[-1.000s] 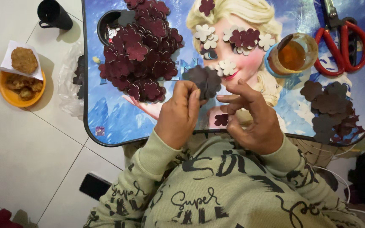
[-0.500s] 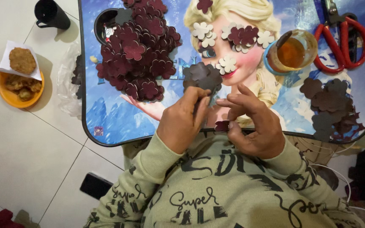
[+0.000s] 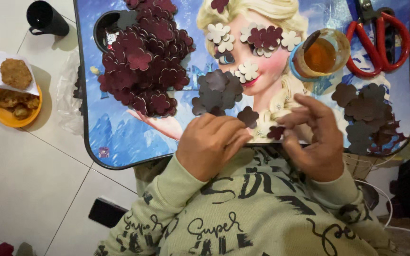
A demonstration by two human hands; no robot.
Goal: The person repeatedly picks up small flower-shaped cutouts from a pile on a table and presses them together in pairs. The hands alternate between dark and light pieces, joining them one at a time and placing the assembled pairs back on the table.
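A lap tray (image 3: 119, 151) with a blue cartoon picture lies across my knees. At its front edge my left hand (image 3: 212, 144) pinches a dark brown flower cutout (image 3: 248, 116) at the fingertips. Just to the right, my right hand (image 3: 316, 140) holds a small maroon flower cutout (image 3: 276, 132) between thumb and finger, its other fingers spread. A heap of maroon flowers (image 3: 143, 61) fills the tray's left side. A small cluster of dark brown flowers (image 3: 217, 90) lies just beyond my left hand. White flowers (image 3: 247, 71) lie scattered near the middle.
A glass cup of amber liquid (image 3: 321, 52) and red scissors (image 3: 380, 38) sit at the tray's far right, above another dark flower pile (image 3: 366, 114). On the floor to the left are a black mug (image 3: 46, 18), an orange bowl of fried food (image 3: 15, 102) and a phone (image 3: 107, 212).
My hands have drawn a little apart. The dark brown flower now shows at my left fingertips, clear of the cluster. The maroon piece stays in my right fingers.
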